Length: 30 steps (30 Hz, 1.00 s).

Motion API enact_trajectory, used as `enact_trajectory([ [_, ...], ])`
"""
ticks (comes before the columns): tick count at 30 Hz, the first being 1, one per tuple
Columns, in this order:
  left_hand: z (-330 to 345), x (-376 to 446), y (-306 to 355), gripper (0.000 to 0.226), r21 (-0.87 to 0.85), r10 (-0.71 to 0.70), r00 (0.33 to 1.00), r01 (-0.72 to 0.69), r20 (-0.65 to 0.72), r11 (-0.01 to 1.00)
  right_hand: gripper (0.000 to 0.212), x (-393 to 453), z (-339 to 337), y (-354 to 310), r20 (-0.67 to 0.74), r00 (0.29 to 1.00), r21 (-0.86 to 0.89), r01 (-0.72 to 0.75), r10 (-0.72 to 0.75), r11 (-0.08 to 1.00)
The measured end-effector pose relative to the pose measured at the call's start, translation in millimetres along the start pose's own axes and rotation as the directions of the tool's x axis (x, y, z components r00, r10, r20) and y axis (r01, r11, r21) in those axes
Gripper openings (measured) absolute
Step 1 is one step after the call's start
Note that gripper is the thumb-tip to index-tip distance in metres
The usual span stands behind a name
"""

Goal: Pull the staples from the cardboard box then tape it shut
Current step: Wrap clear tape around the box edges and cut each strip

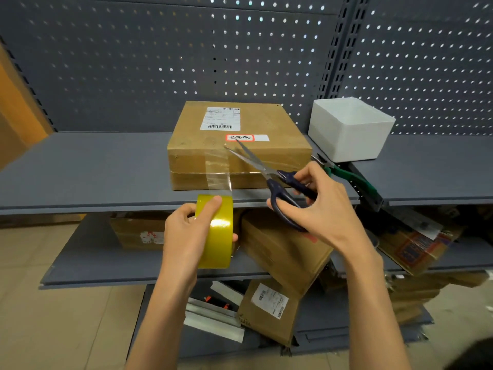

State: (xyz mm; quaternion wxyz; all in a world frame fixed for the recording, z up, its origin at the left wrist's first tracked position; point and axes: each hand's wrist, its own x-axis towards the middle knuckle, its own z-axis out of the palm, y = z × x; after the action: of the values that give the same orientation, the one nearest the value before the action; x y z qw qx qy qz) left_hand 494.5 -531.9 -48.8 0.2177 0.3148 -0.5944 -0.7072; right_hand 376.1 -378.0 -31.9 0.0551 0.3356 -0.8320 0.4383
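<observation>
A flat brown cardboard box [237, 145] with a shipping label lies on the grey shelf [93, 169]. A strip of clear tape [217, 169] runs from the box's top down its front to a yellow tape roll [217, 233], which my left hand [184, 233] grips just below the shelf edge. My right hand [317, 206] holds dark-blue scissors [269, 177]; their blades are spread open and point up-left over the box's front edge, to the right of the tape strip.
A white plastic bin [349, 129] stands on the shelf right of the box. Green-handled pliers [344, 173] lie between box and bin. Lower shelves hold several cardboard parcels [282, 252]. A grey pegboard wall [186, 62] backs the shelf.
</observation>
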Motion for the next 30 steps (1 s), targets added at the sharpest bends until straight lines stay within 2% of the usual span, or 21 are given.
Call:
enact_trajectory([
  [5,0,1,-2,0.025,-0.007,-0.001,1.000,0.001,-0.010,1.000,0.047,-1,-11,5,0.155,0.984,-0.052,-0.084,0.091,0.995],
  [11,-1,1,-2,0.023,0.001,-0.011,0.999,0.011,-0.038,1.000,0.048,7,-9,1,0.283,0.955,-0.061,-0.078,0.092,0.995],
  [17,2,1,0,0.024,-0.012,-0.024,0.999,0.023,-0.043,1.000,0.046,19,-3,-8,0.328,0.944,-0.056,-0.029,0.046,0.998],
  [30,2,2,0,0.030,-0.018,-0.031,0.999,0.030,-0.040,0.999,0.040,26,-4,-9,0.335,0.941,-0.054,-0.035,0.051,0.998],
])
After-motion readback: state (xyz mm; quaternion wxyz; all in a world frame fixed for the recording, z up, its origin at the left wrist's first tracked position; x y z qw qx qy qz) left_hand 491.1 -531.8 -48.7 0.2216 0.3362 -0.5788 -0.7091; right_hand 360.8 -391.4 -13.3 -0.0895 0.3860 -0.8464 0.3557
